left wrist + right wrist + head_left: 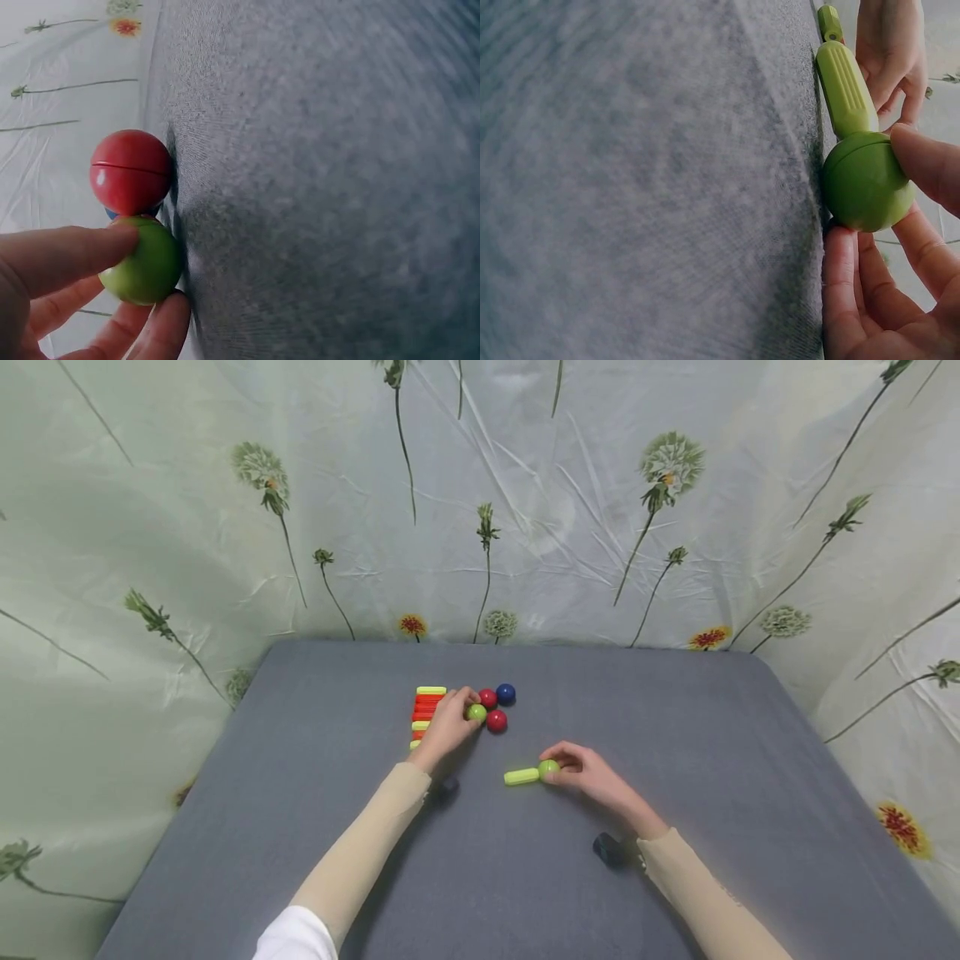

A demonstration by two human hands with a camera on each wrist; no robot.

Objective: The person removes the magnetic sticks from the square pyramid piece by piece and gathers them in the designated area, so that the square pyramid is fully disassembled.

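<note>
My left hand (450,720) pinches a green ball (145,262) between thumb and fingers, down at the table surface. Beyond it sit a red ball (497,721), another red ball (487,697) and a dark blue ball (506,694). Nearer the middle, my right hand (588,774) holds a second green ball (866,184) by thumb and fingertips. A yellow-green ridged rod (845,86) touches that ball at one end and lies along the table. To the left, a row of red and yellow-green rods (424,710) is partly hidden by the left hand.
A grey cloth-covered table (300,793) carries everything. Behind it hangs a pale curtain (555,510) printed with dandelions. A dark band with a small dark block (609,850) is by the right wrist, and a similar dark block (448,787) is by the left.
</note>
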